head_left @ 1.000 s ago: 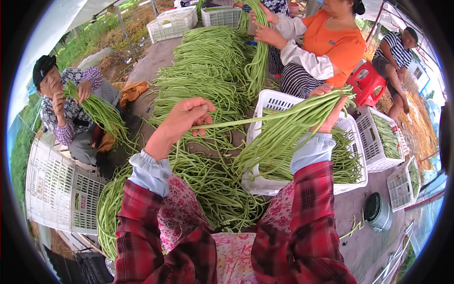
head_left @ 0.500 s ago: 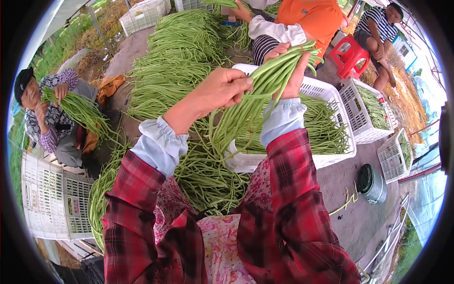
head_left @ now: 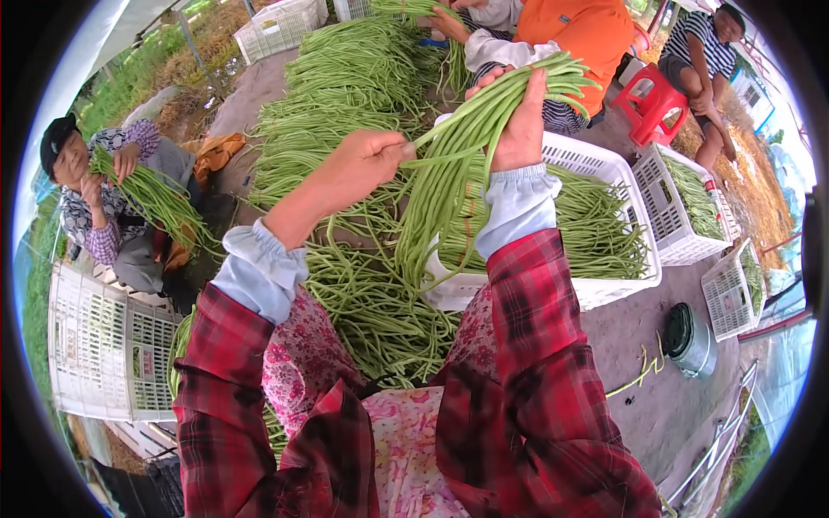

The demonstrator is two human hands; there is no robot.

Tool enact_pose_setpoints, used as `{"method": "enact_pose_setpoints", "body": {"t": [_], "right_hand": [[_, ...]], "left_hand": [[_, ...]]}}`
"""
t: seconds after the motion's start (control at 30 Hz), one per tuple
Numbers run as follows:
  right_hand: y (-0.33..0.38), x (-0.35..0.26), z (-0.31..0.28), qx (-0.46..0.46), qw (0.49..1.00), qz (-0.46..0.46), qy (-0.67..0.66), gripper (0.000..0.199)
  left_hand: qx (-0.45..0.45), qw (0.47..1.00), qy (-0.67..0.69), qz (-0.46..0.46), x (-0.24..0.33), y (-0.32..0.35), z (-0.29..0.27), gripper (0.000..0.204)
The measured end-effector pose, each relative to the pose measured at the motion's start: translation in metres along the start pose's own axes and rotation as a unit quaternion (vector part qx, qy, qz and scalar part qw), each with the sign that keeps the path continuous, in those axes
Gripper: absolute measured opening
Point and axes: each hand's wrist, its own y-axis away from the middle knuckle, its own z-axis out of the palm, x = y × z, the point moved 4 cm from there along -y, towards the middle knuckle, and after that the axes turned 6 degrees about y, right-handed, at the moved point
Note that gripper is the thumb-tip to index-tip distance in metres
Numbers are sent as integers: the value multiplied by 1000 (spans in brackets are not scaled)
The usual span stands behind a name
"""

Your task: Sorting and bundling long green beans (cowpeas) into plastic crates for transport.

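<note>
My right hand (head_left: 522, 131) is wrapped round a thick bunch of long green beans (head_left: 449, 194), holding it raised with the lower ends hanging down to the left. To its left, my left hand (head_left: 367, 166) is closed, thumb against fingers, on the end of a long bean (head_left: 440, 159) that runs across the bunch. Below the bunch stands a white plastic crate (head_left: 609, 292), with more beans (head_left: 596, 224) lying in it. Loose beans (head_left: 380, 324) spread over the ground between my knees and beyond.
A large pile of beans (head_left: 354, 78) lies ahead. One person (head_left: 121, 198) on the left holds beans; another in orange (head_left: 574, 30) sits ahead. A red stool (head_left: 652, 105), bean-filled crates (head_left: 691, 250), and a bucket (head_left: 693, 345) are on the right. An upright crate (head_left: 95, 345) stands left.
My left hand has moved left, away from the bunch, drawing a bean end out sideways. My right hand still grips the bunch, now slightly further left.
</note>
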Motion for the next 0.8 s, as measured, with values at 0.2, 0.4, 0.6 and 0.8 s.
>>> {"method": "enact_pose_setpoints", "body": {"t": [0.2,0.4,0.6,0.8], "right_hand": [[6,19,12,19,1000,6,-7,41],[-1,41,7,49,999,3,-14,43],[-10,16,-12,-25,983,25,-181,47],[5,24,20,-136,949,76,-273,48]], "left_hand": [[1,977,-195,86,25,39,-30,26],[40,943,-328,42,37,106,-81,24],[241,903,-332,-124,51,265,-191,18],[297,814,-337,-367,46,434,-233,23]]}}
